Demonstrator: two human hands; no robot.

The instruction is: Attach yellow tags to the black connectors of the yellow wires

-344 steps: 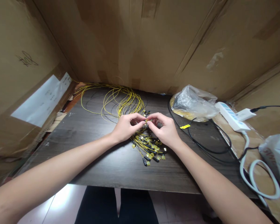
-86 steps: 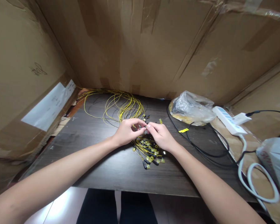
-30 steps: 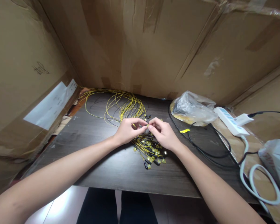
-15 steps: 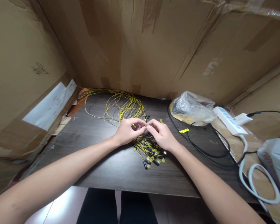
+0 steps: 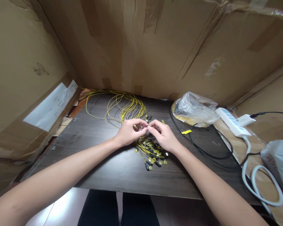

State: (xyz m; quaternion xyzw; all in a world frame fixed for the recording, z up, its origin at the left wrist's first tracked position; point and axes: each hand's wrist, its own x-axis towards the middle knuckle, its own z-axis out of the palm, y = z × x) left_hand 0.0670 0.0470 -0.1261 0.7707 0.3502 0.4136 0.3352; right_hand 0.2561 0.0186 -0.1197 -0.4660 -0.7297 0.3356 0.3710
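Note:
Above a pile of black connectors with yellow clear tabs (image 5: 152,160), both my hands meet at the fingertips. My left hand (image 5: 132,132) is closed in a pinch, thumb against forefinger. My right hand (image 5: 163,135) pinches from the other side, and a tiny yellowish piece shows between the two sets of fingertips; its kind is too small to make out. Thin yellow wires (image 5: 132,108) run from the pile under my hands and loop away to the back left of the dark table (image 5: 96,163). My hands hide part of the pile.
A clear plastic bag (image 5: 194,108) lies at the back right beside a black cable (image 5: 202,150) with a yellow tag (image 5: 186,132). A white power strip (image 5: 232,122) with a plugged-in adapter sits farther right. Cardboard walls (image 5: 136,47) enclose the back and sides.
Both hands stay in nearly the same place with fingertips together. The small piece between them looks slightly more visible and paler now.

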